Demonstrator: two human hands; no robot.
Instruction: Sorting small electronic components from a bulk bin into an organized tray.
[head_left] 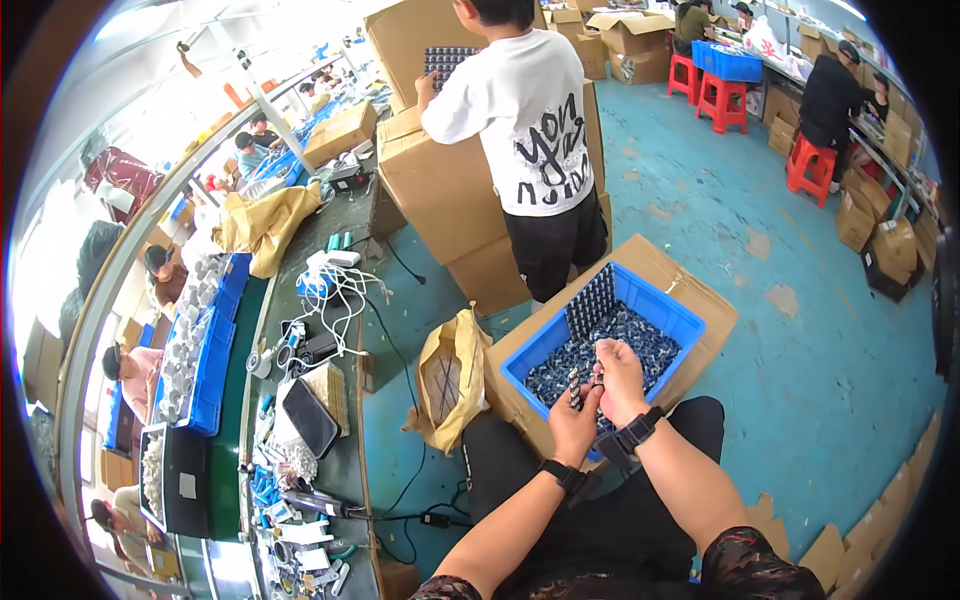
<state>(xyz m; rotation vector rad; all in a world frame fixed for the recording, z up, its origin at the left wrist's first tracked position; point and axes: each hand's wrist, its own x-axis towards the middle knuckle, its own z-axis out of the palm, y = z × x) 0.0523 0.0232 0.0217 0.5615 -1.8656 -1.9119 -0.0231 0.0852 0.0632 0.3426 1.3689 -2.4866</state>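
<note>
Over a blue plastic bin (672, 306), both my hands are close together. My left hand (575, 428) grips a short strip of small dark-and-silver parts (574, 384), which pokes up past the fingers. Beside it, slightly higher and to the right, my right hand (622, 382) has its fingers pinched at the strip's right side; the fingertips partly hide what they grip. Many loose small dark blue parts (652, 350) cover the bin's bottom. A dark panel with rows of such parts (592, 304) leans upright inside the bin at its far left side.
The bin rests on a cardboard box (708, 300) before my knees. To its left stands an open yellow sack (450, 385), beside a workbench (350, 400) with cables and a black tray (312, 416). A person in a white shirt (535, 110) stands ahead by stacked cartons (450, 200).
</note>
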